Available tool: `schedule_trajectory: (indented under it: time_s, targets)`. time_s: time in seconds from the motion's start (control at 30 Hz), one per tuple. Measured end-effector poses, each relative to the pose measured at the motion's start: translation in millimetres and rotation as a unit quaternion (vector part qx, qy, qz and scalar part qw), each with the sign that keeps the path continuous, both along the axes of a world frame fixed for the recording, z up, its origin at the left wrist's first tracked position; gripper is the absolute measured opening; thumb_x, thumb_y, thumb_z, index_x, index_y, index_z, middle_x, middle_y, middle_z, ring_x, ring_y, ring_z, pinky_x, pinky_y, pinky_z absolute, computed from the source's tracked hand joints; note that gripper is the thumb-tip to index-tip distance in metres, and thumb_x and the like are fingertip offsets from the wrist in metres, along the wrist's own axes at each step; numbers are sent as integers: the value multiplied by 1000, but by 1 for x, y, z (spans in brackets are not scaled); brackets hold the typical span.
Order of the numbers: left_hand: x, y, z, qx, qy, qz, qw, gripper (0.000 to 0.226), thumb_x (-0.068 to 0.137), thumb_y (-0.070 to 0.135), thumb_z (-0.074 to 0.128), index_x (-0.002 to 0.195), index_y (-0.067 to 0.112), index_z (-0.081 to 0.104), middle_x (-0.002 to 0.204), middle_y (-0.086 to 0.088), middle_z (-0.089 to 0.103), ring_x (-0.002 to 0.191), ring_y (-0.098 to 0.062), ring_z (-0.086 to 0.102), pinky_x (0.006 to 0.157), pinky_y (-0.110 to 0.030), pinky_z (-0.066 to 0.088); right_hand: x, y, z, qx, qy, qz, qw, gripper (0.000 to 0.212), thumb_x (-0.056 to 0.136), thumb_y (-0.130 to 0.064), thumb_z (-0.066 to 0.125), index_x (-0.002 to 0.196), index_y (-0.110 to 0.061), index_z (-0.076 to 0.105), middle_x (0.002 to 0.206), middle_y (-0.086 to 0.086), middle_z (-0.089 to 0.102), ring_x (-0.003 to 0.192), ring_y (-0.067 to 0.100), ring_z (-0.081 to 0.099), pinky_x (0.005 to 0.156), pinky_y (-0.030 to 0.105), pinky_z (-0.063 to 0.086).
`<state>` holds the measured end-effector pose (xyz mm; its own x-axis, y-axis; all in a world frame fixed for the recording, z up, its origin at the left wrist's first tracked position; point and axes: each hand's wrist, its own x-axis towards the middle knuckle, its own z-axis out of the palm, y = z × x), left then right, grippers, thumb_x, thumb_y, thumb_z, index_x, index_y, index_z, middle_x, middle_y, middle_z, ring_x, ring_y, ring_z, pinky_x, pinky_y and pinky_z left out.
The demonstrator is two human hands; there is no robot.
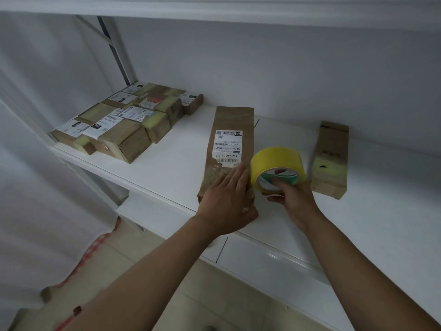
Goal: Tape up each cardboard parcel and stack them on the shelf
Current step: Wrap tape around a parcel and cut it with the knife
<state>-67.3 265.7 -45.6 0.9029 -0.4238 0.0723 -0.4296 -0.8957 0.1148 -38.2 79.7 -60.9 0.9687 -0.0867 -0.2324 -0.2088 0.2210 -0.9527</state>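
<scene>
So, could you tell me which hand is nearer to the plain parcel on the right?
Right. The right hand, holding the tape, is just beside that parcel; the left hand rests on the labelled parcel.

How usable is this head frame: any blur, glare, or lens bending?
Head view: dim, flat light with soft shadows; wide-angle bending bows the shelf edge; the label on the parcel is partly readable; the tape roll in the right hand is sharp; mild glare on the lower panel.
</scene>
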Motion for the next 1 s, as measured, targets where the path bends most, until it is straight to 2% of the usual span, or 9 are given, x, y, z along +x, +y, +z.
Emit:
schedule_trajectory:
  time_s: [0.1,0.23,0.37,0.47,0.57,0.67,0.8,0.9,1.0]
  targets:
    - [1,2,1,48,28,14,998,96,92,68,38,160,15,-3,168,-4,0,152,-38,-7,122,-51,10,1,-3,1,-22,-7,-2,1000,27,86,-11,72,111,-15,67,103,12,73,88,32,72,56,29,54]
    - [4,3,1,102,13,21,995,102,77,76,6,160,18,-1,168,-3,1,152,-42,-1,121,-57,1,1,-19,2,-38,-7,-36,999,28,85,-7,71,112,-13,66,100,12,71,88,31,68,52,30,52]
    - [4,3,3,67,29,32,997,98,82,80,9,160,21,2,168,0,0,153,-37,-3,122,-53,-1,-10,-44,-2,-124,-18,-46,991,26,89,-11,68,104,-33,63,98,2,67,81,21,64,60,33,50]
    - [7,-6,13,-46,45,68,996,86,87,73,10,155,24,30,165,-1,22,152,-31,11,123,-50,5,-13,-45,-3,-183,-39,-25,982,33,90,-15,69,116,-30,58,104,-3,65,91,18,62,73,35,53]
    - [26,-15,16,-98,12,132,986,74,93,59,10,138,16,49,150,-15,41,143,-37,27,120,-52,14,-17,-37,-3,-223,-66,-15,972,32,91,-8,67,114,-24,51,103,-1,59,90,13,55,70,16,45]
    - [50,-17,8,-18,38,154,987,91,83,59,-15,149,18,32,158,-25,19,147,-51,7,117,-66,7,-23,-30,-6,-234,-83,-11,969,31,92,-7,65,113,-22,47,102,-1,55,83,0,51,62,6,41]
    - [61,-14,-8,-12,60,179,982,103,77,72,-28,159,23,10,165,-22,-4,148,-51,-9,119,-65,-2,-28,-33,-8,-222,-81,-39,971,34,92,-10,66,115,-27,46,96,-14,55,82,-9,50,62,3,40]
    - [59,-15,-2,-14,95,200,975,87,89,72,-8,160,20,-4,165,-19,-12,151,-41,-12,121,-55,-5,-30,-51,-9,-271,-88,-68,956,29,92,-6,63,113,-23,50,92,-19,54,83,6,55,61,8,40]
    - [54,-16,7,13,93,187,978,99,78,75,-12,159,19,-8,165,-18,-13,151,-40,-12,122,-53,-4,-40,-66,-13,-353,-87,-46,931,25,93,-3,59,115,-10,50,86,-10,52,85,21,53,60,22,39]
